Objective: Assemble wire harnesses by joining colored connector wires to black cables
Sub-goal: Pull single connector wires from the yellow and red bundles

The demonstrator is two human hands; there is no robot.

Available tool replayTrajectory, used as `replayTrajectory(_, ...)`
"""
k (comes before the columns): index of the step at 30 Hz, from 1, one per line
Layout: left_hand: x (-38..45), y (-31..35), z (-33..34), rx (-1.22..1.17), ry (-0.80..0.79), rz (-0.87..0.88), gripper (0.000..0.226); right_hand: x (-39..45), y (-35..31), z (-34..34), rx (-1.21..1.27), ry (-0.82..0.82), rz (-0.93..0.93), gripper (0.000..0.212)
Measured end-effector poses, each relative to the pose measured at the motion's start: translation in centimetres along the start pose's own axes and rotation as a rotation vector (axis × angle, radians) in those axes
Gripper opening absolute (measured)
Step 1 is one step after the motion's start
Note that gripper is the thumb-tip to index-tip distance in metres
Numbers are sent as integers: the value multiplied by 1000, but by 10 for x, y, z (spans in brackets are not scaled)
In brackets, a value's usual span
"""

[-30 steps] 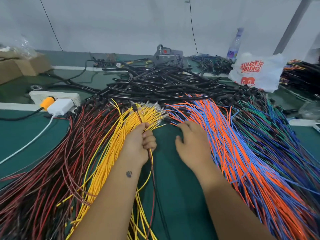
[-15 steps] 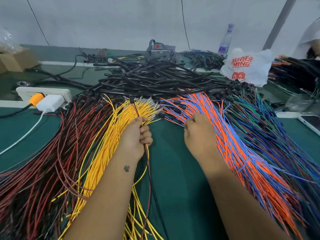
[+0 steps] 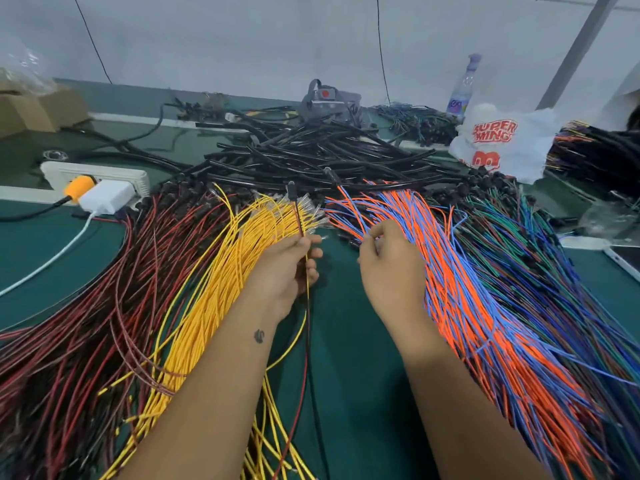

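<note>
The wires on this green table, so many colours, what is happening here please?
A person is sorting wires at a green table to build harnesses. The left hand holds a few thin wires, red, black and yellow, beside the yellow bundle. The right hand pinches a wire from the orange and blue bundle with its fingers. A heap of black cables lies behind. Nothing looks joined yet.

A bare strip of green desk (image 3: 346, 341) runs up the middle of the frame, with yellow wires (image 3: 221, 289) left, orange and blue wires (image 3: 467, 306) right, and black cables (image 3: 311, 157) above.
</note>
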State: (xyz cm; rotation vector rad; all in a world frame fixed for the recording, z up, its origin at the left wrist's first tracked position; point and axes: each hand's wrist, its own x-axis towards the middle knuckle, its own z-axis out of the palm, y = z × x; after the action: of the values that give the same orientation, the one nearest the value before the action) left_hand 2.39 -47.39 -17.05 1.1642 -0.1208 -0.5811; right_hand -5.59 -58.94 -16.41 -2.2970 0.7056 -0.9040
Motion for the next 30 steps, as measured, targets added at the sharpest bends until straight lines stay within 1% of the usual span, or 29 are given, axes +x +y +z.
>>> replayTrajectory(1,-1,0,1,26,-4,11,24,-1,-3,3,124,-32,52,7)
replayTrajectory(3,-4,-1,3,70,-21,26,22,-3,-7,9,350,-56,136,16)
replayTrajectory(5,-5,-1,6,101,-22,29,21,-6,-11,16,530,-68,195,23)
replayTrajectory(7,-6,-1,8,118,-9,33,21,-11,-13,21,643,-81,224,25)
replayTrajectory(9,-6,-1,8,108,-13,44,21,-14,-12,24,688,-90,223,24)
replayTrajectory(13,-8,-1,7,144,-55,74,23,-20,-8,29,654,-149,191,19)
replayTrajectory(20,-10,-2,7,133,-39,73,21,-22,-5,31,669,-143,145,19)
replayTrajectory(22,-9,-2,8,119,-29,74,21,-23,-5,32,672,-163,123,18)
replayTrajectory(24,-9,-2,9,101,-52,73,19,-25,-5,33,659,-189,106,18)
replayTrajectory(27,-9,-1,8,119,-79,75,17,-26,-6,33,548,-183,17,14)
replayTrajectory(30,-11,1,7,103,-23,106,22,-27,-7,30,346,-166,-133,4)
